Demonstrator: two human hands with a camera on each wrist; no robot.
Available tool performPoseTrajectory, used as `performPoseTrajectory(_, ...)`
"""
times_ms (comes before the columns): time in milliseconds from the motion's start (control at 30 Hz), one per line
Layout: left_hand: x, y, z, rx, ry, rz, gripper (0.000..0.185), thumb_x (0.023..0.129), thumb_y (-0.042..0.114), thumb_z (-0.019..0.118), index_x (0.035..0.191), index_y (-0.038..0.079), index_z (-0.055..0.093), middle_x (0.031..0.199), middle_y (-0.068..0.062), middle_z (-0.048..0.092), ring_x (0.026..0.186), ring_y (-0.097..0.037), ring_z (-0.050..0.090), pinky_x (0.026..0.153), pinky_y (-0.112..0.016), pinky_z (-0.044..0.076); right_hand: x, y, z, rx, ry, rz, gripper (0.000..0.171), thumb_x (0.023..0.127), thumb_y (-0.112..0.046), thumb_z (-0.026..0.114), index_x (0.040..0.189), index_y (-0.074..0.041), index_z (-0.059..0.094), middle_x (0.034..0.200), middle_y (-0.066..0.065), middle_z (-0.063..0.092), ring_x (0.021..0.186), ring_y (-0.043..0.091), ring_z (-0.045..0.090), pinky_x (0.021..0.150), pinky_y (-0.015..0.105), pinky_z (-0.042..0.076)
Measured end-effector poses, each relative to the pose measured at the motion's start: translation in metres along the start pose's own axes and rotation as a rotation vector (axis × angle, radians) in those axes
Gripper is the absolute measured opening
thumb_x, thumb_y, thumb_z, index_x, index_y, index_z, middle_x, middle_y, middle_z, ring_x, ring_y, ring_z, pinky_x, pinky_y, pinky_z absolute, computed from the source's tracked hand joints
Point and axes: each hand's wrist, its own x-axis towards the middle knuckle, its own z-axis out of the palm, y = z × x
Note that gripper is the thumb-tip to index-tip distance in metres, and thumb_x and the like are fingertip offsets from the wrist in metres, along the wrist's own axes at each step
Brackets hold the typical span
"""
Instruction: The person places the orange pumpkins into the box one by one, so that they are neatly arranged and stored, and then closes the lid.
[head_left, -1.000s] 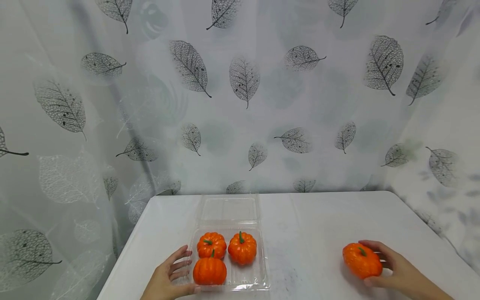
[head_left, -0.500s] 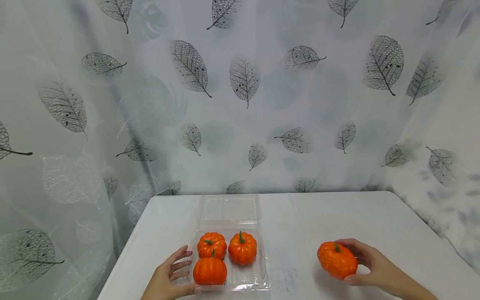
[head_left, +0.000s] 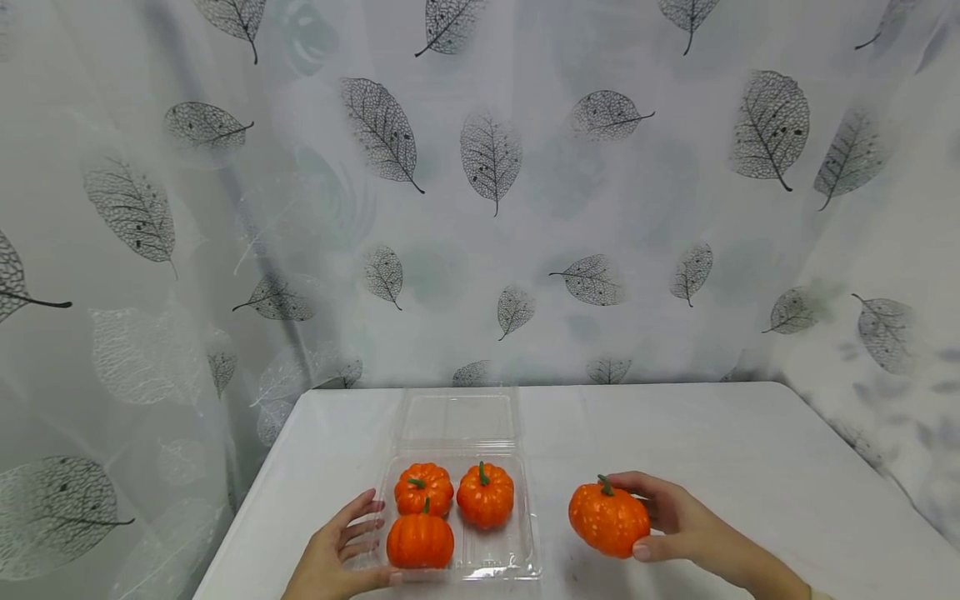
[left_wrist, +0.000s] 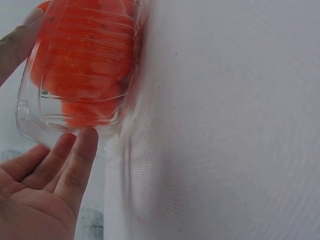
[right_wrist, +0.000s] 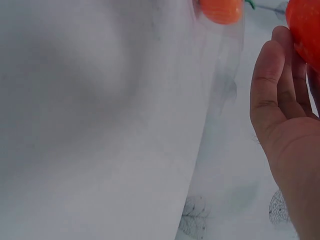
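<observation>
Here, right hand (head_left: 678, 525) curled around a small orange toy pumpkin (head_left: 608, 521) just right of the clear plastic clamshell tray (head_left: 517, 546), left hand (head_left: 333, 554) open, fingers straight against the tray's near-left edge, 3 orange pumpkins (head_left: 420, 542) inside.

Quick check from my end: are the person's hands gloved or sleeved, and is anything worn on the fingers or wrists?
Both are bare: the left hand and the right hand show no gloves or rings. The forearms are uncovered as far as the head view shows. Only a pale sliver shows at the right forearm's lower edge; what it is cannot be told.
</observation>
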Motion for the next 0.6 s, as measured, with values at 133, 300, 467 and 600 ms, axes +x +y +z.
performPoseTrajectory(133, 0.0, -0.001, 0.0, 0.002, 0.005, 0.002, 0.104, 0.072, 0.023, 0.094, 0.154, 0.0, 0.034, 0.143, -0.025, 0.051, 0.124, -0.039, 0.058, 0.094, -0.039, 0.055, 0.015, -0.005, 0.013, 0.033, -0.011, 0.011, 0.057, 0.098, -0.016, 0.063, 0.145, 0.008, 0.04, 0.138, 0.014, 0.056, 0.119, 0.029, 0.06, 0.097, 0.038, 0.055)
performPoseTrajectory(300, 0.0, -0.002, 0.0, -0.007, 0.005, 0.01, 0.103, 0.072, 0.022, 0.094, 0.153, -0.001, 0.035, 0.143, -0.026, 0.051, 0.123, -0.039, 0.059, 0.094, -0.038, 0.056, 0.029, -0.008, 0.026, 0.071, -0.026, 0.005, 0.053, 0.099, -0.023, 0.061, 0.142, 0.005, 0.046, 0.132, 0.016, 0.06, 0.115, 0.027, 0.061, 0.097, 0.038, 0.055)
performPoseTrajectory(467, 0.002, -0.003, 0.0, -0.008, 0.002, 0.015, 0.102, 0.073, 0.023, 0.094, 0.153, -0.002, 0.035, 0.142, -0.025, 0.052, 0.122, -0.038, 0.06, 0.093, -0.037, 0.056, 0.04, -0.009, 0.035, 0.134, -0.06, -0.034, 0.048, 0.101, -0.027, 0.055, 0.14, 0.001, 0.051, 0.13, 0.017, 0.062, 0.111, 0.026, 0.061, 0.096, 0.04, 0.054)
performPoseTrajectory(600, 0.001, -0.004, 0.001, -0.007, 0.012, 0.017, 0.1, 0.073, 0.023, 0.093, 0.153, -0.001, 0.036, 0.141, -0.024, 0.053, 0.121, -0.037, 0.061, 0.093, -0.037, 0.056, 0.048, -0.012, 0.042, 0.157, -0.021, 0.02, 0.055, 0.102, -0.033, 0.052, 0.142, 0.005, 0.047, 0.127, 0.015, 0.062, 0.104, 0.024, 0.061, 0.091, 0.037, 0.055)
